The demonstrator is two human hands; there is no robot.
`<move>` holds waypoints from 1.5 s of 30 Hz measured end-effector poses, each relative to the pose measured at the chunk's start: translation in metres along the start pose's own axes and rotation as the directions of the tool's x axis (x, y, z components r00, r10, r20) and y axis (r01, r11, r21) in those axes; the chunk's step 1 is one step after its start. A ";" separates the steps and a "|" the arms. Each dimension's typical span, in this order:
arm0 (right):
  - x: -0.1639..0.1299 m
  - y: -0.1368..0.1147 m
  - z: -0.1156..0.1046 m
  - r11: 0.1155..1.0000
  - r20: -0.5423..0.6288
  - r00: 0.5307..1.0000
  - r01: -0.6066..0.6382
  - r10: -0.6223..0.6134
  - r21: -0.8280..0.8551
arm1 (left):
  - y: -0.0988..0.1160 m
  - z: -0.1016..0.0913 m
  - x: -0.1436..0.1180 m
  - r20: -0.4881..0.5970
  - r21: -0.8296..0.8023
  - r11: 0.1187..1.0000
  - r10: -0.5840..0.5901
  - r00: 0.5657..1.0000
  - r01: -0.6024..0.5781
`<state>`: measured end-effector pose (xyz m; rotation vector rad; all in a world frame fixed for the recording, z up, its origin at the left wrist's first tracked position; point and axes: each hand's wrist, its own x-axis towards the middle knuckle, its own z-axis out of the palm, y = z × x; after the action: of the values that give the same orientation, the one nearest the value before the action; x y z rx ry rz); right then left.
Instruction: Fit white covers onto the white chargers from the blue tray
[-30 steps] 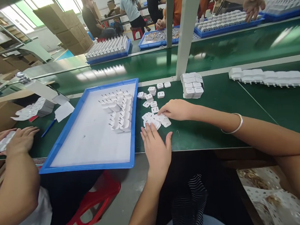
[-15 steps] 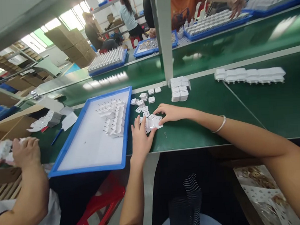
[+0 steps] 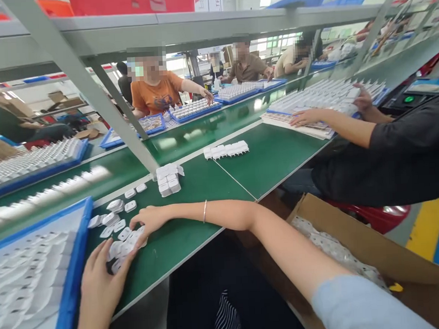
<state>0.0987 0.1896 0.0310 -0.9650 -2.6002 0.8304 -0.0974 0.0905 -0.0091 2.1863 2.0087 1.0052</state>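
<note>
A loose heap of small white rounded-square pieces (image 3: 127, 242), like little cards or covers, lies on the green worktop at the lower left. My left hand (image 3: 102, 274) is at its near left side, fingers apart and the thumb stretched along the front. On the right side, my right hand (image 3: 152, 219) touches the heap with curved fingers and thumb apart. Small stacks of similar white pieces (image 3: 111, 218) lie just beyond. Farther back, a block of white boxy pieces (image 3: 169, 180) stands by the post. Fingertips are partly hidden among the pieces.
A blue-rimmed tray (image 3: 84, 223) of white parts borders my left hand. A row of white parts (image 3: 226, 149) lies farther right on the worktop (image 3: 273, 155). Across the belt sits a co-worker in orange (image 3: 158, 94); another co-worker's sleeve (image 3: 403, 132) is at right, above a carton (image 3: 353, 226).
My view has swung to the right, so the worktop and tray appear farther left, and the right-hand co-worker and carton have come in. Both hands stay around the white heap.
</note>
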 end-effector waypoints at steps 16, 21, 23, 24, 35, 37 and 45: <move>0.016 0.006 -0.004 0.998 -0.022 0.999 0.047 -0.046 0.042 | 0.038 -0.025 0.003 0.084 0.101 0.918 -0.392 0.916 0.384; 0.009 0.005 -0.005 0.996 -0.015 0.998 0.067 -0.066 0.057 | 0.033 -0.020 0.004 0.063 0.110 0.946 -0.314 0.947 0.306; 0.007 0.002 -0.004 0.998 -0.008 0.999 0.050 -0.050 0.046 | 0.024 -0.015 0.004 0.032 0.090 0.967 -0.244 0.969 0.240; 0.007 0.001 -0.003 0.998 -0.005 0.999 0.040 -0.040 0.038 | 0.018 -0.012 0.004 0.011 0.079 0.977 -0.198 0.980 0.197; 0.001 0.001 0.011 0.999 -0.036 0.999 0.010 -0.008 0.040 | -0.001 0.000 -0.009 0.011 0.024 0.981 0.193 0.981 -0.193; -0.003 0.001 0.011 0.999 -0.042 0.999 0.001 0.001 0.051 | 0.004 0.000 -0.012 0.024 0.024 0.974 0.226 0.974 -0.227; -0.008 0.003 0.017 0.999 -0.041 0.999 -0.016 0.018 0.042 | 0.011 0.003 -0.019 -0.017 -0.035 0.988 0.151 0.988 -0.152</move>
<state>0.0990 0.1791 0.0153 -0.9835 -2.5331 0.8555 -0.0861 0.0729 -0.0152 2.3497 1.8376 1.0662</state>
